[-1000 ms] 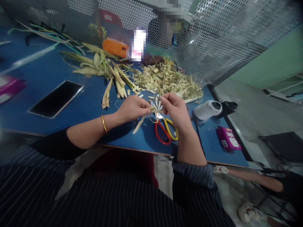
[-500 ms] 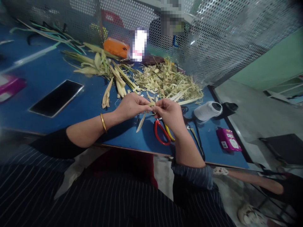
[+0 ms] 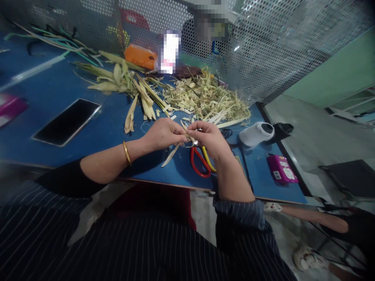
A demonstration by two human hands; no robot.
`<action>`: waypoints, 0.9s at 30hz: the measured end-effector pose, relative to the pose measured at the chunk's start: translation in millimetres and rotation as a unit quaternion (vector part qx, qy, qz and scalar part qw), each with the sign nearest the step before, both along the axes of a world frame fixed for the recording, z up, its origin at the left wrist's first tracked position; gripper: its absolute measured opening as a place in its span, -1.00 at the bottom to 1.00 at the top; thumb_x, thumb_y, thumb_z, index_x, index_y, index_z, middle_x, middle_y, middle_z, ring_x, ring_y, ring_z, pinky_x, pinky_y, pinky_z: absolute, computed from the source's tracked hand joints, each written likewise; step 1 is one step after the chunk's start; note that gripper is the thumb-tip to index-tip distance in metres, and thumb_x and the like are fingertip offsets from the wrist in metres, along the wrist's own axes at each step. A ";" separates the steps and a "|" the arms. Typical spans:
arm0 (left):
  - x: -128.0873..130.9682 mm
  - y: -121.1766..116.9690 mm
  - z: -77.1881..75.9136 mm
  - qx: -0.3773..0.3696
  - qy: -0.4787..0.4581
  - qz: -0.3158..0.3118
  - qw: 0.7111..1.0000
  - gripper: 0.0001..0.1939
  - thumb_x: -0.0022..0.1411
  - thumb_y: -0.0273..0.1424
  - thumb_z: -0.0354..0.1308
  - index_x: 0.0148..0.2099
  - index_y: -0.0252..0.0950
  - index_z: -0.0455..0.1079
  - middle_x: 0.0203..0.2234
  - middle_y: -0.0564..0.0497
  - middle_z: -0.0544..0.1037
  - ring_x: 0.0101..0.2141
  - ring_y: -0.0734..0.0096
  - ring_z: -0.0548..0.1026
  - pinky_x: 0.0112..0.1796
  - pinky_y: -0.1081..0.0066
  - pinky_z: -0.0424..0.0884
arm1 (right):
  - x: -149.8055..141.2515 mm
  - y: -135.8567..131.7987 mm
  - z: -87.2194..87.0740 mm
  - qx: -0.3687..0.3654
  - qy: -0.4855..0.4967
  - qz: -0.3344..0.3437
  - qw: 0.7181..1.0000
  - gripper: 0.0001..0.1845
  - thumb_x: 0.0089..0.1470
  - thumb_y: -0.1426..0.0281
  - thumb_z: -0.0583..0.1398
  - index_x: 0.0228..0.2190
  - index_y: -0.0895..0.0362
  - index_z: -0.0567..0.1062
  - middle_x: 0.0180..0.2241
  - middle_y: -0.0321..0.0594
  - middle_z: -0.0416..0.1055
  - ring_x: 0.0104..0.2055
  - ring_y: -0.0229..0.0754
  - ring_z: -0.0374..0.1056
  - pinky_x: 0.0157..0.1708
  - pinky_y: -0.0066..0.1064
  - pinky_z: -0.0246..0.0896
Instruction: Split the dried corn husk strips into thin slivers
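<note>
My left hand (image 3: pixel 165 134) pinches a pale strip of dried husk (image 3: pixel 170 156), whose loose end hangs down to the left. Close against it, my right hand (image 3: pixel 208 137) has thumb and fingers pressed together on the same husk, just where the fingertips of both hands meet. Part of the strip is hidden between the fingers. Scissors (image 3: pixel 200 162) with one red and one yellow handle lie on the blue table (image 3: pixel 164 177) beneath my right hand, which covers part of them. Small pale husk pieces lie just beyond my fingertips.
Beyond my hands are a heap of husk shreds (image 3: pixel 209 97) and a bundle of dried husks (image 3: pixel 123 80). A black-screened phone (image 3: pixel 67 121) lies to the left. White thread (image 3: pixel 256 134) and a purple packet (image 3: pixel 283 168) sit right. Perforated metal panels (image 3: pixel 258 50) stand behind.
My right hand came in from slightly apart to meet my left at the husk, and its fingers have shifted along it. My left hand stays nearly in place.
</note>
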State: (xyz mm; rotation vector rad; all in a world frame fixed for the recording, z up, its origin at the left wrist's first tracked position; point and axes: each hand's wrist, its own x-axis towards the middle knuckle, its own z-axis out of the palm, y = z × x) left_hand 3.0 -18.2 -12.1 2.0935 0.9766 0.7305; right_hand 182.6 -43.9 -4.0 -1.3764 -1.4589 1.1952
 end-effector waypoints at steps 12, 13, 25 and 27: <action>4.1 -2.2 -0.3 -0.143 -0.038 -0.119 0.982 -0.79 0.06 -0.31 0.26 -0.43 -0.37 0.60 -0.64 0.01 0.52 -0.61 0.55 0.35 -0.53 0.53 0.20 | 0.8 6.1 -2.7 0.000 0.124 -0.016 0.992 -0.67 -0.05 0.21 0.30 -0.53 0.13 0.30 -0.63 -0.43 0.30 -0.72 -0.50 -0.06 -0.73 -0.53 -0.25; 4.8 -3.0 -0.3 -0.168 -0.040 -0.141 0.975 -0.79 0.05 -0.31 0.28 -0.42 -0.38 0.60 -0.64 0.01 0.53 -0.60 0.55 0.35 -0.53 0.53 0.21 | 0.7 7.8 -3.2 0.008 0.143 -0.033 0.989 -0.67 -0.04 0.20 0.30 -0.51 0.13 0.30 -0.58 -0.41 0.35 -0.73 -0.50 -0.03 -0.74 -0.54 -0.23; 5.2 -1.2 -4.2 -0.220 -0.033 -0.201 0.954 -0.78 0.02 -0.31 0.31 -0.55 -0.35 0.55 -0.68 0.01 0.47 -0.61 0.55 0.32 -0.52 0.52 0.21 | -18.1 7.0 -15.5 0.112 0.072 -0.107 0.985 -0.65 0.18 0.05 0.07 -0.41 0.03 0.13 -0.43 -0.38 0.35 -0.65 -0.43 0.18 -0.61 -0.51 0.11; 5.7 -2.6 -3.7 -0.240 -0.039 -0.198 0.950 -0.77 0.02 -0.28 0.32 -0.52 -0.36 0.56 -0.65 -0.02 0.51 -0.60 0.53 0.34 -0.50 0.51 0.27 | -19.0 5.8 -14.2 0.126 0.054 -0.102 0.985 -0.66 0.20 0.05 0.04 -0.39 0.02 0.13 -0.40 -0.35 0.36 -0.62 -0.41 0.21 -0.57 -0.48 0.15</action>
